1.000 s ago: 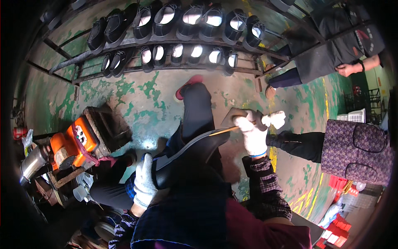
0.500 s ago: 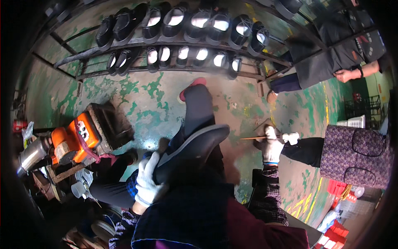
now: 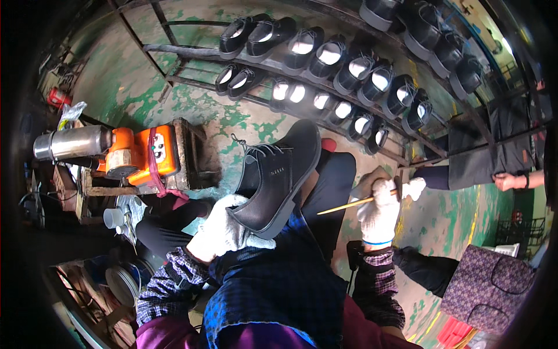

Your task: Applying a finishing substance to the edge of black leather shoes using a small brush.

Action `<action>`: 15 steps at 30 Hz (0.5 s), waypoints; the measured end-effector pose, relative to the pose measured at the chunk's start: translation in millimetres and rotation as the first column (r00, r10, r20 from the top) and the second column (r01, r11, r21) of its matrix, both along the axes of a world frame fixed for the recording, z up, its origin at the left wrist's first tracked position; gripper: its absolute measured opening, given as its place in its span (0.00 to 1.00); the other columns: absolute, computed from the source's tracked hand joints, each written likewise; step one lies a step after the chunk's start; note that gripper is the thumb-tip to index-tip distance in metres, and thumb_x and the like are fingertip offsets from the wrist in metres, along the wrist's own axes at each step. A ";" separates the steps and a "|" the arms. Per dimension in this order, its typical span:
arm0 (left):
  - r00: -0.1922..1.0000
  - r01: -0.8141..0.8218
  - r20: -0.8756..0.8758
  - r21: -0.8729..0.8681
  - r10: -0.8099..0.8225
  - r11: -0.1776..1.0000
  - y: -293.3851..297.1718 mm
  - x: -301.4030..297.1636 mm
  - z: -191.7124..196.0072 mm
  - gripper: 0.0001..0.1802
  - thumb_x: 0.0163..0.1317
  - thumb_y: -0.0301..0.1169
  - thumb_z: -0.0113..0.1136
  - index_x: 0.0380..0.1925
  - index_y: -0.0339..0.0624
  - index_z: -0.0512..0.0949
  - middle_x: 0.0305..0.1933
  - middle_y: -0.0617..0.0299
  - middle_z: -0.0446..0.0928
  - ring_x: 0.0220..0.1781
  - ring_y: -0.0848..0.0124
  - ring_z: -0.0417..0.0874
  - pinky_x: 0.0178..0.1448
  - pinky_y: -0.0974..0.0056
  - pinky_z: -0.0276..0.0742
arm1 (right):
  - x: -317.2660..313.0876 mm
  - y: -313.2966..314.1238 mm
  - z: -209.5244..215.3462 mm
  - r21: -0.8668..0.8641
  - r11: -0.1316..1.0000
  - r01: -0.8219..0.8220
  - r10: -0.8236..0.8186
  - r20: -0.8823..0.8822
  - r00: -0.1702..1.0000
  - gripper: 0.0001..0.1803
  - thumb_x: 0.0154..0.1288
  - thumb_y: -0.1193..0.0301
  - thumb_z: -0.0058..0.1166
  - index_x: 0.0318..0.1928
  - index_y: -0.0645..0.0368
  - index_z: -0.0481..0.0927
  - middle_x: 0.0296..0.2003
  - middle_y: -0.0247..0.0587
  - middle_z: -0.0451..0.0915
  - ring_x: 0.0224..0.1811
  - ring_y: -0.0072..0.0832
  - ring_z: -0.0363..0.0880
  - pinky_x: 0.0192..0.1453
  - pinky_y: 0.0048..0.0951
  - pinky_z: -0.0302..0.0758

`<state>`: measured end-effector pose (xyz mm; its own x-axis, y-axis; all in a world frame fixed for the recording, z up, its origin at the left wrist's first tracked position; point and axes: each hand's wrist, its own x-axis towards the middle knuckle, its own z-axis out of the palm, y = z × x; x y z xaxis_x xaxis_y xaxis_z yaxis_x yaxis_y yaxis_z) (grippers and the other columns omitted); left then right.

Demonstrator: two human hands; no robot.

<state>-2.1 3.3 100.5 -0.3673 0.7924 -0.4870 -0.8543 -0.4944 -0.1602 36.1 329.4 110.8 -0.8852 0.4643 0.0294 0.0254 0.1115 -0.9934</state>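
Observation:
A black lace-up shoe [image 3: 272, 187] is tilted in front of my body, its side, laces and collar showing. My left hand [image 3: 220, 231], in a white knit glove, grips it around the heel end. To the right, my gloved right hand [image 3: 381, 212] is closed on a thin pale stick [image 3: 344, 207], whose tapered end points left toward the shoe but stays apart from it. A white lump [image 3: 414, 188] shows on the far side of that hand; I cannot tell whether it is a wad on the stick or a gloved finger.
Ahead stands a metal rack [image 3: 203, 52] with rows of black shoes [image 3: 328, 53]. At left, an orange heat blower [image 3: 154, 152] with a metal barrel rests on a wooden stand [image 3: 102, 189]. Another person's hand [image 3: 510, 181] is beyond the rack at right. A floral-patterned cushion [image 3: 485, 291] lies at right.
The shoe has been turned in my left hand and raised, so its laces and side now show. My right hand holds the stick closer to it. The view has tilted.

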 end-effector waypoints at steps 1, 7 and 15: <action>1.000 -0.007 -0.023 -0.011 0.007 1.000 -1.9 0.8 0.5 0.34 0.65 0.45 0.44 0.64 0.32 0.65 0.63 0.37 0.70 0.60 0.37 0.74 0.61 0.21 0.67 | -2.1 -19.4 3.3 0.030 0.996 0.084 -0.080 -0.108 0.991 0.09 0.66 0.70 0.59 0.43 0.59 0.74 0.34 0.34 0.76 0.36 0.24 0.76 0.44 0.28 0.75; 1.000 -0.032 0.000 -0.045 0.032 0.998 -6.6 4.2 5.4 0.34 0.63 0.45 0.46 0.64 0.32 0.65 0.64 0.37 0.69 0.61 0.36 0.73 0.61 0.21 0.65 | -18.3 -34.8 27.8 -0.364 0.928 -0.076 0.080 -0.006 0.997 0.10 0.65 0.67 0.59 0.40 0.60 0.77 0.35 0.34 0.78 0.36 0.23 0.77 0.41 0.28 0.77; 0.999 -0.006 -0.034 -0.062 0.004 0.998 -7.8 7.2 12.7 0.35 0.63 0.45 0.47 0.64 0.31 0.65 0.64 0.37 0.69 0.61 0.37 0.74 0.63 0.23 0.65 | -25.1 -30.2 21.8 0.326 0.935 -0.136 0.141 0.010 0.990 0.13 0.68 0.66 0.58 0.47 0.60 0.77 0.39 0.36 0.80 0.40 0.25 0.79 0.45 0.31 0.80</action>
<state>5.1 -4.5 113.2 -0.3882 0.7592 -0.5224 -0.8562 -0.5069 -0.1005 11.0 299.2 132.5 -0.9386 0.3002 0.1701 -0.0259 0.4303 -0.9023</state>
